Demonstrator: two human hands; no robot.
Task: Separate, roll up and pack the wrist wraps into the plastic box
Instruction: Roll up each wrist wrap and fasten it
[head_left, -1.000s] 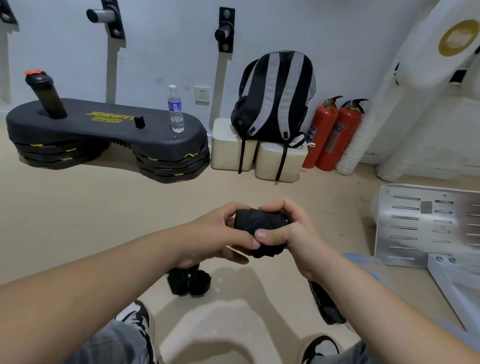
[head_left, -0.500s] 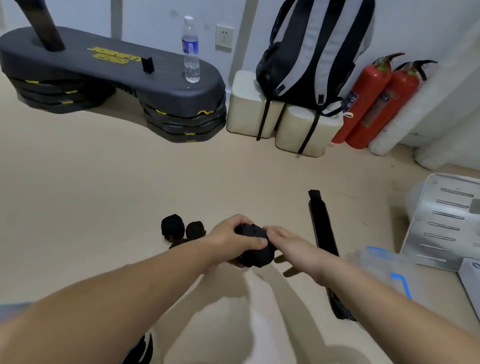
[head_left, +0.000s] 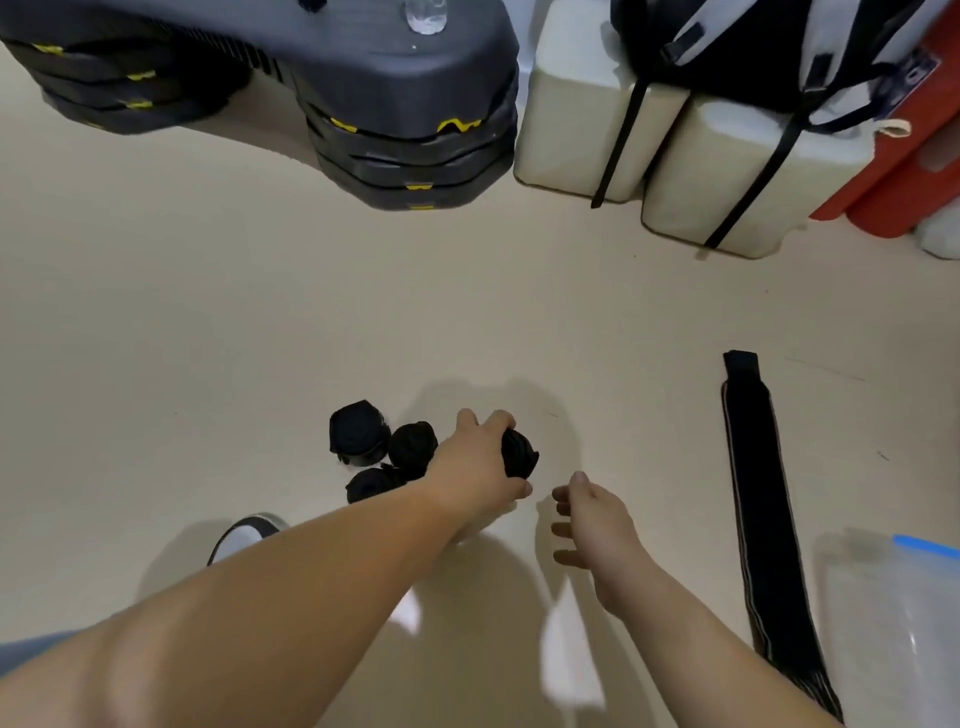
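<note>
My left hand (head_left: 480, 460) grips a rolled black wrist wrap (head_left: 519, 454) low over the floor. Just left of it lie three other rolled black wraps (head_left: 359, 434), close together, one partly hidden by my forearm. My right hand (head_left: 595, 519) hovers a little to the right of the held roll, fingers loosely curled, holding nothing. One black wrap (head_left: 761, 499) lies unrolled and flat on the floor further right. The clear plastic box (head_left: 893, 613) with a blue edge sits at the right border.
A stack of black weight plates with yellow marks (head_left: 410, 140) stands at the back. Two cream blocks (head_left: 691, 176) carry a backpack (head_left: 779, 47). Red extinguishers (head_left: 904, 176) lie at the far right. My shoe (head_left: 244, 535) shows by my left forearm.
My view has tipped down toward the floor. My right hand has let go of the roll and drawn back. My left hand has carried the roll down beside the other rolled wraps.
</note>
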